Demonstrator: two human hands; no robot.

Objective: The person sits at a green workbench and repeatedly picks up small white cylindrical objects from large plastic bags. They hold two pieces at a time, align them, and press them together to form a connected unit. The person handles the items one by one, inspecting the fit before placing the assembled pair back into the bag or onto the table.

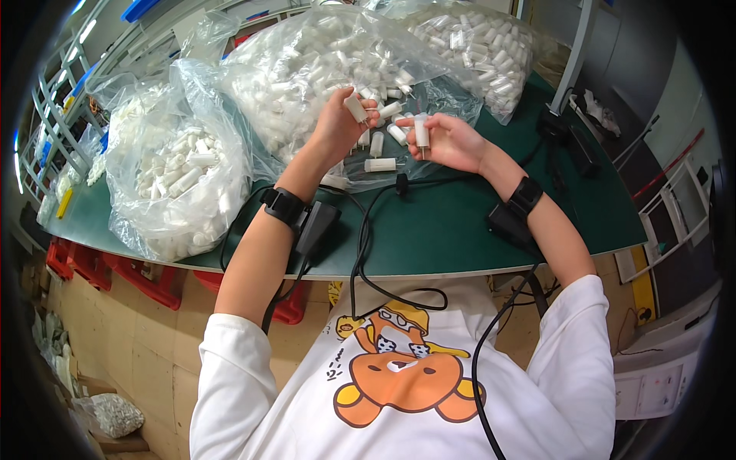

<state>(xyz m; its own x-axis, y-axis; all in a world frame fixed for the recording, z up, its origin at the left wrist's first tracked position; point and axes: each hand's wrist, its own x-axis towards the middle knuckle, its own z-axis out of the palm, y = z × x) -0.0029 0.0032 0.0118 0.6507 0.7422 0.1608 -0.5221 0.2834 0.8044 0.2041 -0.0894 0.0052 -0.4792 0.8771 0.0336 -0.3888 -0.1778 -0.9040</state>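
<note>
Green matting covers the workbench (460,230), which carries several clear plastic bags of small white cylindrical parts. One open bag (180,180) stands at the person's left; a larger bag (307,69) lies directly ahead, and a third bag (475,46) sits behind it to the right. Loose white parts (381,164) lie on the bench between the hands. The left hand (337,123) is closed on one white part (356,108), gripped between thumb and fingertips and tilted. The right hand (452,142) is closed on a second white part (422,132), held upright, apparently with a thin pin at its lower end. The hands are near each other but apart. Black wrist units (285,205) with cables are strapped to both forearms.
</note>
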